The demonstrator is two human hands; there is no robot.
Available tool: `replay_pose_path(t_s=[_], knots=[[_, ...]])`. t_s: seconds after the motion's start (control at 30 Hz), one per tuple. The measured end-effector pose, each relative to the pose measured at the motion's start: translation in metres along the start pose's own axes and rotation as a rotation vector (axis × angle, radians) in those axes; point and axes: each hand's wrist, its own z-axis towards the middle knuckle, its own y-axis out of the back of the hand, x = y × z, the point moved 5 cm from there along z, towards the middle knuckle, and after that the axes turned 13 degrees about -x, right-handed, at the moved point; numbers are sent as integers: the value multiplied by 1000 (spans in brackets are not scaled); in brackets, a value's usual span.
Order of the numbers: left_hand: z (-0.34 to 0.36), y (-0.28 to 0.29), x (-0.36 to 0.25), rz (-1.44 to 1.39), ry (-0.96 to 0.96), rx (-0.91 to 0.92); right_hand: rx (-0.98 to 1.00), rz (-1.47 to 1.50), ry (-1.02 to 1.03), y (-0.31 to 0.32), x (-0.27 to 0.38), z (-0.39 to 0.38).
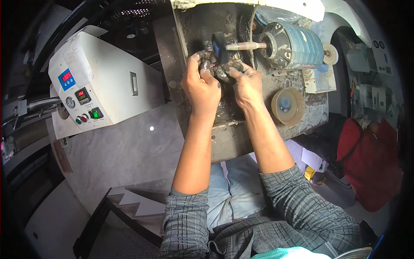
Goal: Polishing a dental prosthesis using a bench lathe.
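Note:
My left hand (202,88) and my right hand (249,86) are both closed, fingertips pinched together just below a dark round polishing wheel (219,48) with a blue centre. Wet, dark grime coats the fingers. Whatever they grip between them is small and smeared dark, so I cannot make out its kind. The wheel sits on a tapered spindle (243,46) that runs out of a blue-grey electric motor (295,45) on the right. Around the wheel stands a dirty open trough (185,43), its walls dark with residue.
A tan round bowl (276,113) with a blue thing inside stands right of my right forearm. On the left is a white machine (103,82) with a lit display and buttons. A red cloth (373,164) hangs at far right. A second, pale wheel (330,54) sits on the motor's other end.

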Motion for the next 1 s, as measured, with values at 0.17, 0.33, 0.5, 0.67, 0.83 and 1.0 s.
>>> replay_pose_path(t_s=[0.17,0.33,0.5,0.67,0.83,1.0], knots=[[-14,13,-12,117,-253,-24,69,49,-10,2,5,-9],[-15,16,-23,182,-424,-55,63,74,6,1,13,-17],[-10,12,-13,85,-314,-38,40,42,0,1,6,-12],[-1,1,-1,-51,-164,-70,30,52,16,0,5,-7],[-5,5,4,-105,-82,-105,30,-58,47,3,2,-5],[-4,1,1,-63,-92,-102,7,40,3,2,5,-6]])
